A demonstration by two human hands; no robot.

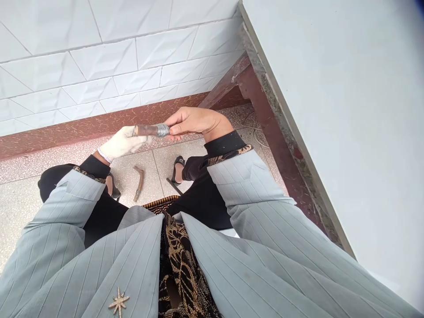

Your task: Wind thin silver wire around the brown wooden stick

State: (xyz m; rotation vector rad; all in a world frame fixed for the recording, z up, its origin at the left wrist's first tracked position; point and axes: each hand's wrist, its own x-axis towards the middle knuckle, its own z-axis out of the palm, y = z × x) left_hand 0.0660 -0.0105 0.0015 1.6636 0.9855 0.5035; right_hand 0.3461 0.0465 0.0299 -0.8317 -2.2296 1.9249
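Observation:
My left hand, in a white knit glove, is closed round the left end of a short brown stick held level in front of me. A band of grey wire is wound round the stick's right end. My bare right hand pinches that wire-wrapped end with fingers and thumb. Both hands hover above the floor between my knees. On the floor below lies a second curved brown piece with a metal-wrapped tip.
I sit in a grey pinstriped jacket over dark clothes, feet in black sandals on a speckled tile floor. A white tiled wall with a reddish skirting runs ahead. A white wall and step edge stand to the right.

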